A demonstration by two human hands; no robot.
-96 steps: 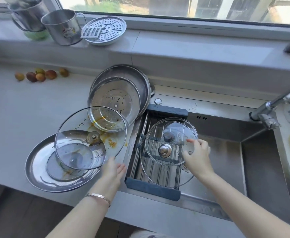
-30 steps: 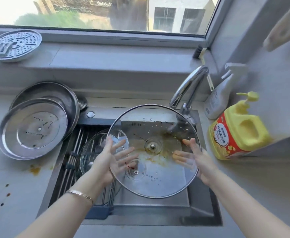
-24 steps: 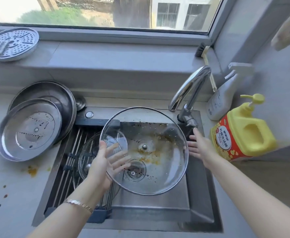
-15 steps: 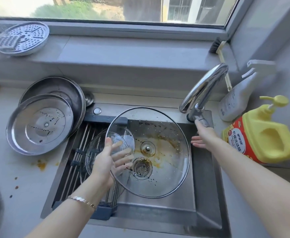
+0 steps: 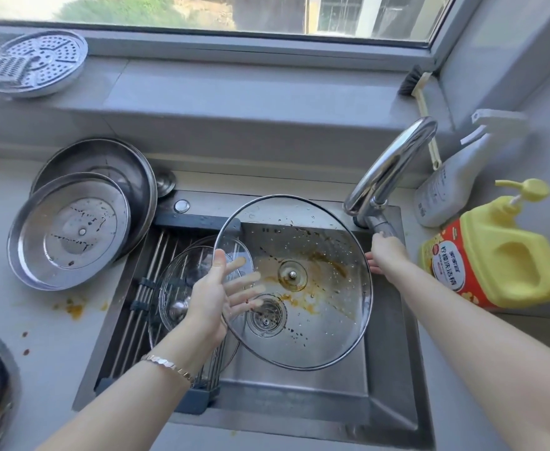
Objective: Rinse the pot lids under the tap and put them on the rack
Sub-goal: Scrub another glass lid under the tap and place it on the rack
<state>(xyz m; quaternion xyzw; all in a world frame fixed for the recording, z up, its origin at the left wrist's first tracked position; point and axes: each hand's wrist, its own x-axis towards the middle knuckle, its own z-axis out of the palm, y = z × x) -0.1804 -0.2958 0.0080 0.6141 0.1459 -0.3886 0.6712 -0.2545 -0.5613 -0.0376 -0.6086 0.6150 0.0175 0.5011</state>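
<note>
— Step in hand?
— Rinsing, barely begun. Dirty lid (image 5: 316, 320) tilted over the sink (image 5: 299, 392), pinched at its left rim by the left hand (image 5: 215, 297): thumb on top, fingers (image 5: 249, 277) spread beneath the glass. No water visible from the tap (image 5: 391, 167).
— Right hand (image 5: 386, 255)?
— At the lever (image 5: 381, 226), far right of the sink; grip hidden, so cannot tell whether closed on it.
— Next?
— Probably raising the lever, then swinging the orange smears (image 5: 332, 268) under the tap. Afterwards onto the rack (image 5: 137, 314), left, beside the small lid (image 5: 176, 288) lying there.
</note>
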